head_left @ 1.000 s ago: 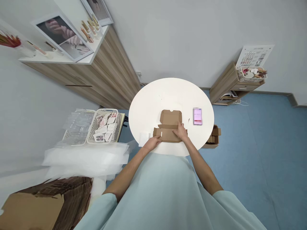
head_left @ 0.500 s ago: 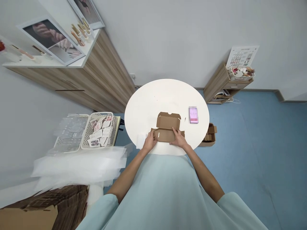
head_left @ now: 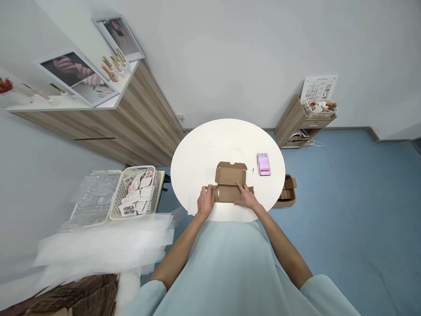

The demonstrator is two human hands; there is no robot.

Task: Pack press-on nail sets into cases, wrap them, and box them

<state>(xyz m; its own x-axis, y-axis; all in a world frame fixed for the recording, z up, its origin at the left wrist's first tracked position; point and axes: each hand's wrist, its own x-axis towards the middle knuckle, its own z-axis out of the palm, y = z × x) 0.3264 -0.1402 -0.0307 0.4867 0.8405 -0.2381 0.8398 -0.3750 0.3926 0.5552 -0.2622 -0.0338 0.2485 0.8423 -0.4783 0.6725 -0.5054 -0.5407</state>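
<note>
A brown cardboard box point(head_left: 231, 176) lies unfolded on the round white table point(head_left: 197, 153), its lid panel spread away from me and its side flaps sticking out. At its left end, my left hand point(head_left: 205, 201) has its fingers curled round the side flap. My right hand point(head_left: 247, 197) grips the front right part, thumb at the crease and fingers at the near edge. Nothing is visible inside the box. A phone point(head_left: 263, 164) with a blurred pink screen rests to the right of it.
White sheets point(head_left: 192, 205) lie at the table's left edge. Left of the table stands a white basket of cards point(head_left: 136, 193), near foam sheets point(head_left: 105, 239) and stacked cardboard point(head_left: 88, 296). On the floor at right is an open carton point(head_left: 286, 197). A cabinet point(head_left: 144, 109) stands behind left.
My left hand has shifted slightly left at the side flap, its fingers more curled. My right hand stays on the box's right part. The whole view has tilted a little.
</note>
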